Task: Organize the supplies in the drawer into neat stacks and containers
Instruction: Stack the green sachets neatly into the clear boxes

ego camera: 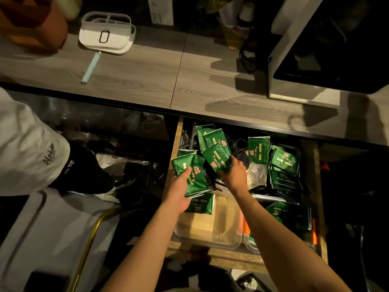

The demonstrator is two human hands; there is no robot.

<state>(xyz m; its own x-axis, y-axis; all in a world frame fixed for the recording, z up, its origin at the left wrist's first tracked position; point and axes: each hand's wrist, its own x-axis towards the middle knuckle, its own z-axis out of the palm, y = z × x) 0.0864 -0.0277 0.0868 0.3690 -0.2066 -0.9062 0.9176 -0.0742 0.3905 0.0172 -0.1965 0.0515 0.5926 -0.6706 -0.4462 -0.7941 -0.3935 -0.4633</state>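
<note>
An open wooden drawer (315, 186) under the counter holds several green packets with red print. My left hand (181, 192) grips a small stack of green packets (194, 175) at the drawer's left side. My right hand (234, 172) pinches another green packet (216, 157) near the drawer's middle. More packets (210, 134) lie at the back, one (258, 147) stands tilted, and a pile (284, 167) sits at the right. A clear plastic container (210, 234) sits at the drawer's front, under my left forearm, with one packet (202, 204) at its far edge.
A wooden counter (147, 66) above the drawer carries a white caddy (107, 32), a light blue pen (91, 67) and a white appliance (294, 66). Another person in a white shirt (27, 148) stands at the left. Orange items (245, 226) lie beside the container.
</note>
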